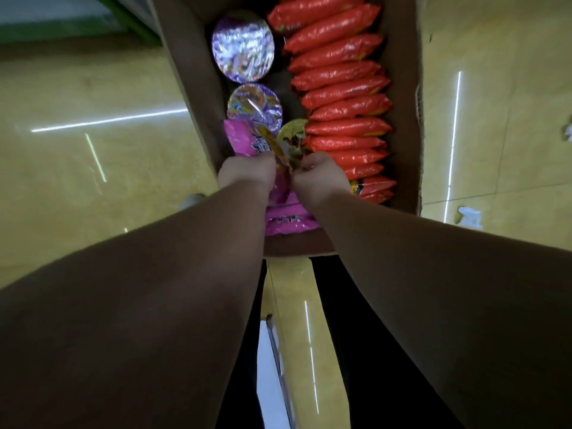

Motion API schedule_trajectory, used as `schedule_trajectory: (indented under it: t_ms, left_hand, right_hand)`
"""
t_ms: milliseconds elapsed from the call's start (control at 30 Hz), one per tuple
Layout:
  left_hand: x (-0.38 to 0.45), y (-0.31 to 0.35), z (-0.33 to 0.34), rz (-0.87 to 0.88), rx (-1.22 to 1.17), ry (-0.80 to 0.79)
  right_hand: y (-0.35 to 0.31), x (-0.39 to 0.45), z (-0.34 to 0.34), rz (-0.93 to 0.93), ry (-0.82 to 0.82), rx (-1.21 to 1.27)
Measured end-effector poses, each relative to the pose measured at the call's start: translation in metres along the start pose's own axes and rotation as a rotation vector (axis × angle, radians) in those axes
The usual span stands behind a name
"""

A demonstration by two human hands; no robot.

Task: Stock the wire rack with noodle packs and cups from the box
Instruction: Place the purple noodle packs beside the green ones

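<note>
A long cardboard box [402, 88] lies on the floor below me. Several orange-red noodle packs [343, 97] stand in a row along its right side. Two purple-lidded noodle cups [243, 51] [254, 107] sit on its left. Pink noodle packs [286, 219] fill the near left end. My left hand [247, 174] grips a pink pack [244, 139] at its edge. My right hand [320, 176] grips a yellow-patterned pack [292, 137] that stands tilted between the cups and the orange row. The two hands are close together, fingers curled and hidden under the packs.
Glossy yellow floor [93, 150] surrounds the box on both sides. Scraps of white paper [470, 216] lie on the floor at the right. A green-edged fixture [130, 20] stands at the top left. The wire rack is out of view.
</note>
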State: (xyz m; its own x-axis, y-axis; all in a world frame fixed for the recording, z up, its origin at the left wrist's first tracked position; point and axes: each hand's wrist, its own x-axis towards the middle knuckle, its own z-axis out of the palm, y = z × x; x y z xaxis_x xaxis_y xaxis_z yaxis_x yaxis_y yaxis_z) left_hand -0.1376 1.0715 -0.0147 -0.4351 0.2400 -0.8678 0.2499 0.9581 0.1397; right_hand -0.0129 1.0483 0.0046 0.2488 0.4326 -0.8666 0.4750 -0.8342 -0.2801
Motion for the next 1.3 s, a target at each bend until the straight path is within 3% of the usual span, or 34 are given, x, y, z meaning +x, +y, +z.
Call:
schedule_trajectory:
  t_ms: [200,500,667,1000,1300]
  left_hand:
    - [-0.074,0.033,-0.04,0.331,0.242,0.086]
    - [-0.198,0.1,-0.138,0.704,0.242,0.065]
    - [-0.263,0.136,-0.191,0.796,0.197,0.01]
    - [-0.431,0.21,-0.282,0.872,-0.295,-0.024]
    - [-0.56,0.268,-0.327,1.004,-0.738,0.005]
  right_hand:
    - [-0.058,-0.038,-0.054,-0.272,0.147,-0.019]
    - [-0.151,-0.127,-0.161,-0.672,0.016,-0.143]
    - [-0.185,-0.193,-0.221,-0.711,-0.007,-0.046]
    - [-0.249,-0.341,-0.339,-0.821,0.192,0.079]
    - [-0.338,-0.45,-0.421,-0.979,0.328,0.411]
